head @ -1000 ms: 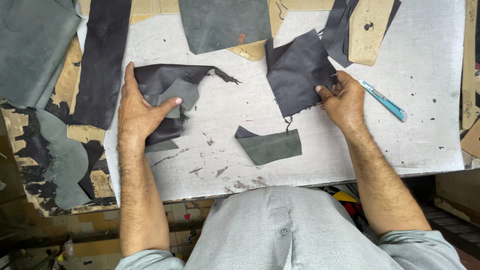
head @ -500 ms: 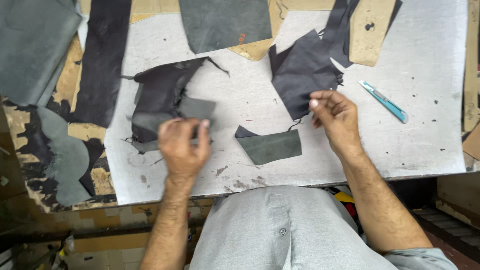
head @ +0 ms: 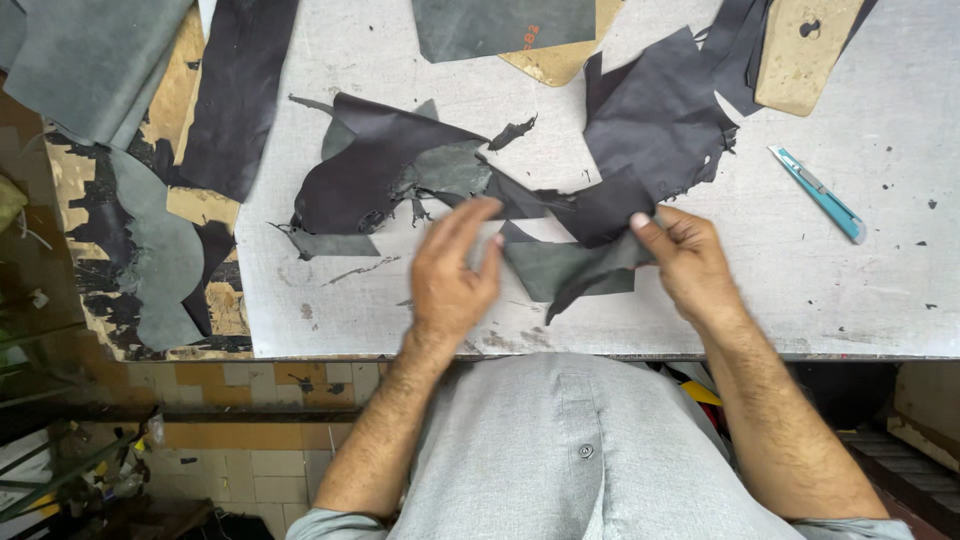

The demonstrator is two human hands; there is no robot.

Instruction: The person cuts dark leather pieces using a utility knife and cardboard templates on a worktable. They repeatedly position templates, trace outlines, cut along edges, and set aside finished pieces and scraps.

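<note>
My right hand (head: 690, 262) pinches the lower edge of a dark purple-black leather piece (head: 655, 130) together with a grey-green leather scrap (head: 560, 268) that hangs over the board's near side. My left hand (head: 455, 275) hovers just left of that scrap, fingers spread, palm turned toward it, holding nothing. Further left lies a crumpled dark leather piece (head: 365, 170) with grey-green scraps (head: 445, 170) tucked into it. All rest on a scuffed white cutting board (head: 880, 290).
A teal utility knife (head: 818, 192) lies at the right of the board. A tan cardboard pattern (head: 800, 50) and a dark grey leather piece (head: 500, 25) sit at the far edge. Long dark and grey hides (head: 235, 95) lie on the worn bench to the left.
My right hand has pulled the purple-black piece toward me over the grey-green scrap and gripped both. My left hand let go of the crumpled pile and moved right toward the scrap.
</note>
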